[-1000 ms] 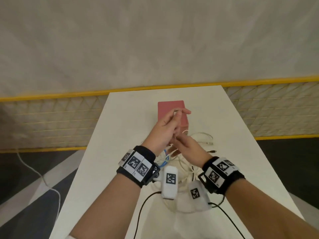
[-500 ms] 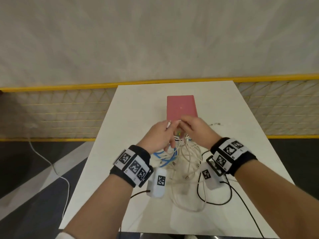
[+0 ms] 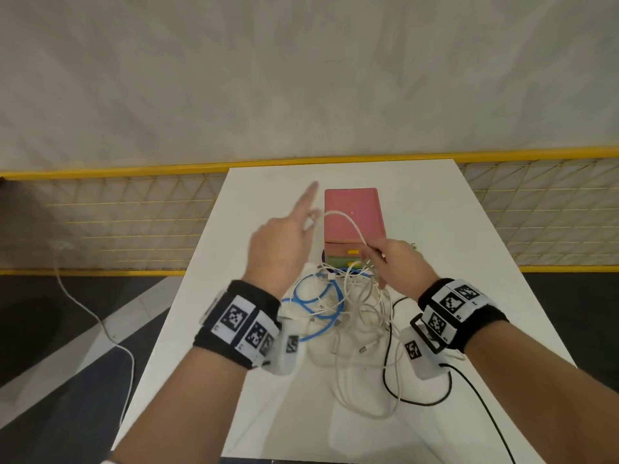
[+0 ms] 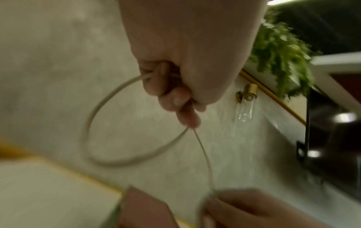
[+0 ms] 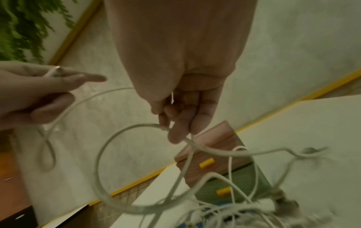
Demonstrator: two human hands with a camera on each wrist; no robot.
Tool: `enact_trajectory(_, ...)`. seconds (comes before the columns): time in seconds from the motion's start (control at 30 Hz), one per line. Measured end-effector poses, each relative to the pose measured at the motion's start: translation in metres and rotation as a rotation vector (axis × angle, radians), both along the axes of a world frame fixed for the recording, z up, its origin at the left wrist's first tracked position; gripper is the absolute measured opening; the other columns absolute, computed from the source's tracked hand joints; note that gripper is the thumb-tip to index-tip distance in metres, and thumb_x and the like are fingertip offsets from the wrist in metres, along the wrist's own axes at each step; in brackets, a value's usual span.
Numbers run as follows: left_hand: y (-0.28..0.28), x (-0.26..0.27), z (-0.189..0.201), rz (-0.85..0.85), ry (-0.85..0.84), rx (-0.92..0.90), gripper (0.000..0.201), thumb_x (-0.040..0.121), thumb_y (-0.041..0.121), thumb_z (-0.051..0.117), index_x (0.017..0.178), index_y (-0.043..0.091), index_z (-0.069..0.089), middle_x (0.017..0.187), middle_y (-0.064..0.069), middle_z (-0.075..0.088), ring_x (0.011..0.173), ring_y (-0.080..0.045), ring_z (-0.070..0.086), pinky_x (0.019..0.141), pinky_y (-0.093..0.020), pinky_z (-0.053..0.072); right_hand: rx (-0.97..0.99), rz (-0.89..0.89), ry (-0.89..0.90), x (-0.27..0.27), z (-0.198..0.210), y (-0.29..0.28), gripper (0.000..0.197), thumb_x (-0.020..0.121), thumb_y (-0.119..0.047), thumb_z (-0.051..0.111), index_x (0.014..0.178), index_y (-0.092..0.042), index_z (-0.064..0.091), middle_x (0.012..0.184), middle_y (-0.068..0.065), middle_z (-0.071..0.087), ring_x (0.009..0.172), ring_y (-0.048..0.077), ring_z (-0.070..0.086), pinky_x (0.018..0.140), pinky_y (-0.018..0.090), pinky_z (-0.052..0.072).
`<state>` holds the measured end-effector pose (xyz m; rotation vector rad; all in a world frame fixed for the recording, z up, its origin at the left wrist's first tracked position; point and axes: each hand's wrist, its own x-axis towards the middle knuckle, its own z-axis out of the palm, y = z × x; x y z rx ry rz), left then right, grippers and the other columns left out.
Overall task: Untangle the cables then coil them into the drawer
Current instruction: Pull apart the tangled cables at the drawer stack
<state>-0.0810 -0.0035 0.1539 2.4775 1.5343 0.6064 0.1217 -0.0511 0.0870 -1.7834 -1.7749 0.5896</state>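
So right now my left hand (image 3: 284, 242) has one end of a white cable (image 3: 348, 222) pinched between thumb and curled fingers, index finger sticking straight out, lifted up just left of the little pink drawer box (image 3: 351, 212). My right hand (image 3: 398, 262) pinches the same cable further along, right in front of the box, by its pink top drawer (image 3: 345, 248). The cable arcs between my hands over the lid.

Below that it runs down into the tangle (image 3: 358, 306) on the white table (image 3: 469, 229), just in front of the box: a bunch of white cables looped over each other, plus a blue cable (image 3: 315, 303) on the left side of the heap.

Progress-wise? Barely started, I'd say. One strand is partly teased out, nothing is coiled, and the two drawers I can see, pink and green (image 3: 338, 261), look closed. So there's still the whole pile to separate, then coil, then open a drawer and stash them.
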Motion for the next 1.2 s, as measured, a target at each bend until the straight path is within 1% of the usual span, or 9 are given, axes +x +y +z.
enact_trajectory(0.07, -0.011, 0.016, -0.015, -0.191, -0.105, -0.283, 0.054, 0.103, 0.041, 0.037, 0.150, 0.045, 0.013, 0.068, -0.005, 0.071, 0.051, -0.014, 0.059, 0.064, -0.035, 0.055, 0.039, 0.062, -0.046, -0.008, 0.012, -0.001, 0.025, 0.099, -0.025, 0.041, 0.086, -0.018, 0.061, 0.054, -0.006, 0.057, 0.037, 0.013, 0.058, 0.054, 0.035, 0.053)
enact_trajectory(0.13, -0.012, 0.024, -0.027, -0.262, -0.087, -0.378, 0.042, 0.102, 0.044, 0.036, 0.143, 0.038, 0.032, 0.066, -0.003, 0.071, 0.040, -0.003, 0.048, 0.062, -0.035, 0.055, 0.095, 0.099, -0.072, -0.015, 0.022, -0.002, 0.023, 0.099, -0.020, 0.042, 0.091, -0.017, 0.063, 0.050, -0.013, 0.048, 0.037, 0.011, 0.053, 0.051, 0.034, 0.049)
enact_trajectory(0.27, 0.003, 0.020, -0.019, -0.191, -0.149, -0.323, 0.021, 0.102, 0.039, 0.040, 0.107, 0.021, 0.051, 0.061, -0.009, 0.067, 0.039, -0.012, 0.048, 0.058, -0.033, 0.051, 0.065, 0.131, -0.015, -0.015, 0.016, -0.003, 0.026, 0.100, -0.022, 0.040, 0.076, -0.025, 0.052, 0.060, -0.010, 0.049, 0.040, 0.015, 0.058, 0.048, 0.028, 0.044)
enact_trajectory(0.43, 0.023, 0.001, -0.006, 0.016, -0.465, -0.108, 0.009, 0.102, 0.027, 0.044, 0.099, 0.021, 0.050, 0.053, -0.005, 0.062, 0.037, -0.017, 0.047, 0.054, -0.037, 0.053, -0.118, 0.095, 0.223, -0.013, -0.014, -0.003, 0.026, 0.101, -0.022, 0.036, 0.086, -0.008, 0.051, 0.072, -0.003, 0.051, 0.054, 0.030, 0.068, 0.041, 0.033, 0.047)
enact_trajectory(0.6, 0.007, 0.005, -0.022, -0.115, -0.089, -0.177, 0.051, 0.101, 0.022, 0.039, 0.145, 0.046, 0.025, 0.057, 0.001, 0.062, 0.051, -0.014, 0.059, 0.061, -0.033, 0.055, -0.070, 0.110, 0.178, -0.018, -0.002, 0.000, 0.022, 0.100, -0.018, 0.039, 0.092, -0.011, 0.058, 0.073, -0.009, 0.056, 0.050, 0.024, 0.067, 0.038, 0.026, 0.046)
enact_trajectory(0.77, -0.005, 0.020, -0.030, -0.230, -0.054, -0.332, 0.027, 0.102, 0.040, 0.038, 0.110, 0.018, 0.052, 0.066, -0.009, 0.065, 0.057, -0.022, 0.062, 0.065, -0.039, 0.055, 0.098, 0.195, 0.108, -0.024, 0.009, 0.005, 0.021, 0.099, -0.012, 0.040, 0.093, -0.017, 0.059, 0.083, -0.008, 0.053, 0.048, 0.016, 0.063, 0.043, 0.019, 0.044)
enact_trajectory(0.97, 0.018, 0.008, -0.009, -0.039, -0.275, -0.084, 0.013, 0.100, 0.025, 0.047, 0.102, 0.017, 0.058, 0.054, 0.003, 0.048, 0.053, -0.025, 0.053, 0.054, -0.032, 0.040, 0.002, 0.103, 0.232, -0.018, -0.010, 0.003, 0.027, 0.101, -0.024, 0.035, 0.087, -0.007, 0.049, 0.084, 0.009, 0.054, 0.052, 0.027, 0.066, 0.044, 0.045, 0.050)
enact_trajectory(1.1, 0.004, 0.012, -0.024, -0.133, -0.187, -0.184, 0.035, 0.100, 0.023, 0.043, 0.132, 0.037, 0.044, 0.067, 0.000, 0.061, 0.065, -0.027, 0.064, 0.066, -0.037, 0.055, 0.044, 0.122, 0.149, -0.022, -0.004, 0.005, 0.023, 0.101, -0.019, 0.037, 0.088, -0.008, 0.053, 0.065, -0.006, 0.054, 0.047, 0.022, 0.062, 0.054, 0.034, 0.048)
enact_trajectory(1.2, -0.009, 0.022, -0.028, -0.236, 0.007, -0.220, 0.035, 0.101, 0.047, 0.037, 0.120, 0.022, 0.051, 0.064, -0.003, 0.057, 0.067, -0.028, 0.063, 0.067, -0.039, 0.054, 0.143, 0.166, 0.126, -0.026, 0.003, 0.006, 0.018, 0.097, -0.007, 0.040, 0.091, -0.012, 0.056, 0.075, -0.014, 0.050, 0.053, -0.003, 0.057, 0.058, 0.021, 0.043)
